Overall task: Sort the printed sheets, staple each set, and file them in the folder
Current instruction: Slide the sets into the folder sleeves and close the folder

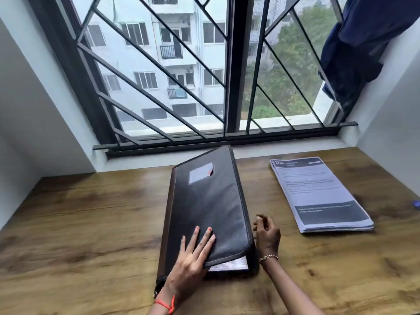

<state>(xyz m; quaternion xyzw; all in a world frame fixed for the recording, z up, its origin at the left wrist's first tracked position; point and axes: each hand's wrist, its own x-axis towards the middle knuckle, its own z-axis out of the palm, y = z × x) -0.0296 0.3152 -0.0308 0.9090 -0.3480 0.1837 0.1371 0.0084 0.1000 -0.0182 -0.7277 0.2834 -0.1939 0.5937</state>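
Note:
A dark zippered folder (209,205) lies in the middle of the wooden desk, its cover down, with paper edges showing at its near right corner. My left hand (193,253) rests flat on the cover near the front, fingers spread. My right hand (267,235) sits right beside the folder's right edge, fingers curled; whether it pinches the zipper pull I cannot tell. A stack of printed sheets (318,192) lies on the desk to the right of the folder, apart from both hands.
The wooden desk (91,223) runs up to a barred window (227,76) at the back. White walls close in on the left and right. A dark blue cloth (354,53) hangs at the upper right. A small blue object (416,203) peeks in at the right edge.

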